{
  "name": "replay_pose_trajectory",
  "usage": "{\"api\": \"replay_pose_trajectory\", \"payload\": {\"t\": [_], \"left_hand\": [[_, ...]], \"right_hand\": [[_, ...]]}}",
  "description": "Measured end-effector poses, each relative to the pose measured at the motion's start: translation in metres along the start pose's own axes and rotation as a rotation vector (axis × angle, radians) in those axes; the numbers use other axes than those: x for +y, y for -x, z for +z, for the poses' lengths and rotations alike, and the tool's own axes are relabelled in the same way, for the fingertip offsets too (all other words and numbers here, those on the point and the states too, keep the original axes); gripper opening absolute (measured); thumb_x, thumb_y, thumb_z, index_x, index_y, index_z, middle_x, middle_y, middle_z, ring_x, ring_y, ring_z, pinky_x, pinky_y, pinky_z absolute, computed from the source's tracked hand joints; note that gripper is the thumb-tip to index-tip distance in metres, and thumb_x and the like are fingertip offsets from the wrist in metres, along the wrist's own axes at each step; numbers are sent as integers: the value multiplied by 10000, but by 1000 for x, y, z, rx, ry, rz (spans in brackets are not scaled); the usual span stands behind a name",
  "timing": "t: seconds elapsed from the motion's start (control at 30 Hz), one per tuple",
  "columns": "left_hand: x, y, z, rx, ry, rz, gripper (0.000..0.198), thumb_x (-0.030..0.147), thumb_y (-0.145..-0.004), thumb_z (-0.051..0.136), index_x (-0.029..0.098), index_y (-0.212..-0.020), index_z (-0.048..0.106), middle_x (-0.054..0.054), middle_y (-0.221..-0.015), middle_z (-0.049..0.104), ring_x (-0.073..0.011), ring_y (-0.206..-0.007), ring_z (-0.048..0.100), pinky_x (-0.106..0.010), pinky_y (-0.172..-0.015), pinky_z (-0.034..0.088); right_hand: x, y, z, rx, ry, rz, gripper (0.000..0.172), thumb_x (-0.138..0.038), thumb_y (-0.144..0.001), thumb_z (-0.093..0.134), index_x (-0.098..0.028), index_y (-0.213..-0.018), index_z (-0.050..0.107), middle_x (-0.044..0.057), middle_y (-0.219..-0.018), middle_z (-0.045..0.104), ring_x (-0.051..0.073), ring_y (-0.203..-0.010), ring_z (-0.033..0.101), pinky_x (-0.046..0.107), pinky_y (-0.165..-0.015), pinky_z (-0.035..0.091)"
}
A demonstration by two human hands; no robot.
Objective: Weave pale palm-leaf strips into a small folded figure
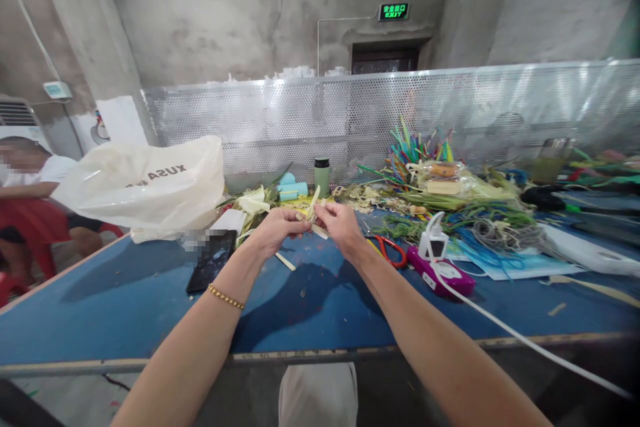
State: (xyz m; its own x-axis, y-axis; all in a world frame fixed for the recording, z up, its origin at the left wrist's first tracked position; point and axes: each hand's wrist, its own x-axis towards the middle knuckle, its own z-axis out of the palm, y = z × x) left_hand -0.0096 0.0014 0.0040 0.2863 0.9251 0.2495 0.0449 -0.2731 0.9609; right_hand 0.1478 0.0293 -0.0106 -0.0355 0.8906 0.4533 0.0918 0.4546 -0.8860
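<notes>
Above the blue table [125, 307], my left hand [277, 228] and my right hand [341, 224] meet and both pinch pale leaf strips [314, 209]. One strip stands up between the fingertips, another pokes out to the right below them. A loose pale strip [285, 261] lies on the table under my left hand. A gold bracelet sits on my left wrist.
A black phone [212, 259] lies left of my hands, red-handled scissors [389, 249] right. A purple power bank [440, 272] with a white charger and cable, a white plastic bag [145, 185], a green flask [322, 177], coloured strips and green leaves [450, 203] crowd the back. A person [30, 200] sits far left.
</notes>
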Motion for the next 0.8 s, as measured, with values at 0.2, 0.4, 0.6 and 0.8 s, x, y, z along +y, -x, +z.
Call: {"api": "replay_pose_trajectory", "payload": {"t": [0.2, 0.4, 0.6, 0.8], "left_hand": [[-1, -1, -1, 12, 32, -39, 154, 236, -603, 755, 111, -603, 664, 1, -516, 548, -67, -478, 441, -228, -494, 278], [-1, -1, 0, 45, 77, -53, 155, 223, -582, 761, 107, -587, 658, -5, -526, 557, -64, -467, 432, -226, -485, 288], [0, -3, -2, 92, 102, -94, 157, 211, -574, 751, 97, -571, 644, -25, -568, 585, -60, -452, 439, -223, -465, 287], [-2, -5, -6, 90, 99, -98, 177, 233, -590, 753, 100, -581, 637, -22, -566, 581, -60, -449, 436, -220, -457, 273]], "right_hand": [[2, -2, -3, -56, 150, -73, 358, -468, -786, 542, -152, -623, 580, 25, -555, 597, 123, -483, 530, 226, -460, 393], [-1, 1, -2, -119, 161, -79, 375, -483, -839, 503, -155, -679, 589, 16, -510, 591, 126, -437, 538, 229, -439, 394], [-7, 4, -4, -177, 126, 31, 321, -427, -804, 578, -151, -646, 625, 23, -536, 622, 130, -457, 556, 227, -424, 397], [-9, 9, -6, -310, 72, 88, 175, -276, -740, 633, -136, -637, 617, 19, -598, 640, 108, -494, 586, 192, -443, 409]]}}
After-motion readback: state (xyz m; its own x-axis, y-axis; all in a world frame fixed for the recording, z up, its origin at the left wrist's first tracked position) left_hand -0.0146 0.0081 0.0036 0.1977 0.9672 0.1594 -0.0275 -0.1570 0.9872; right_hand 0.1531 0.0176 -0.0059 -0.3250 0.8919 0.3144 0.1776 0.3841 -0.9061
